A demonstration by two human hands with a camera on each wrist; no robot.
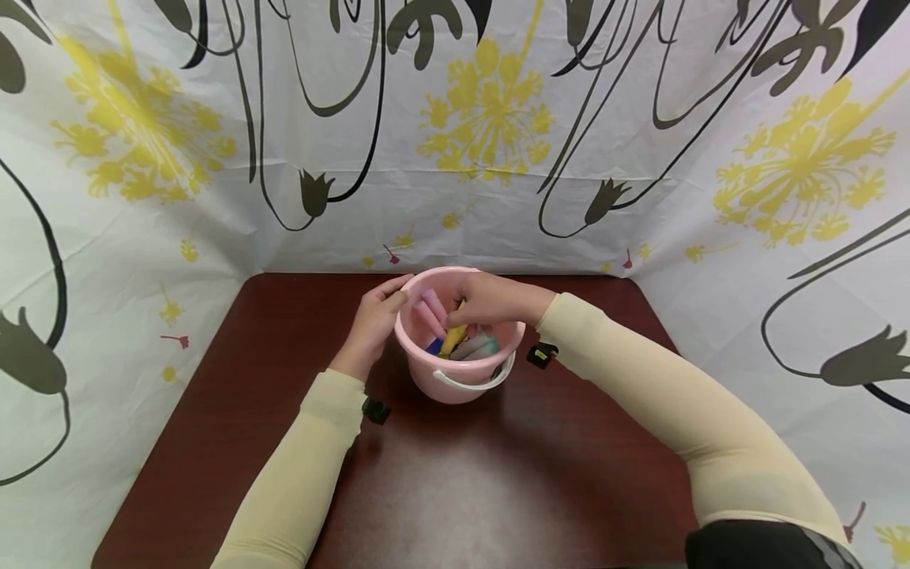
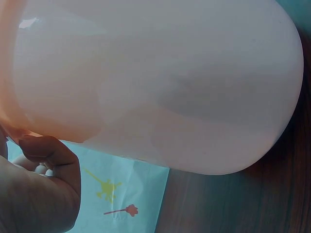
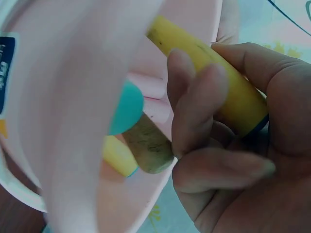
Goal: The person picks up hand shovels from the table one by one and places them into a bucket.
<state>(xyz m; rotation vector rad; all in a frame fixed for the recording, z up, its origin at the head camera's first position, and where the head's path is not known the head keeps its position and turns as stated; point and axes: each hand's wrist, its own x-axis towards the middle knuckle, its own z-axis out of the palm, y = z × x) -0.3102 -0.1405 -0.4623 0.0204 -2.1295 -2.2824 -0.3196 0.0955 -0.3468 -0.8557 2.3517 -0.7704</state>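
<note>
A pink bucket (image 1: 448, 387) with a white carrying handle (image 1: 472, 386) stands upright on the table. My left hand (image 1: 373, 320) grips its rim at the left, thumb at the edge and fingers outside. In the left wrist view the bucket's side (image 2: 146, 87) fills most of the picture. My right hand (image 1: 490, 299) reaches in over the right rim. Its fingers curl round a yellow handle with a dark blue end (image 3: 194, 46); whatever it belongs to is hidden. Two pink handles (image 3: 148, 85), a teal piece (image 3: 127, 109), a brown handle (image 3: 148, 143) and another yellow handle (image 3: 119, 158) lie inside the bucket.
The dark red-brown table (image 1: 569, 474) carries the bucket near its far edge. Patterned white cloth (image 1: 462, 221) hangs behind the table and along both sides. A blue piece (image 1: 434, 346) shows low in the bucket.
</note>
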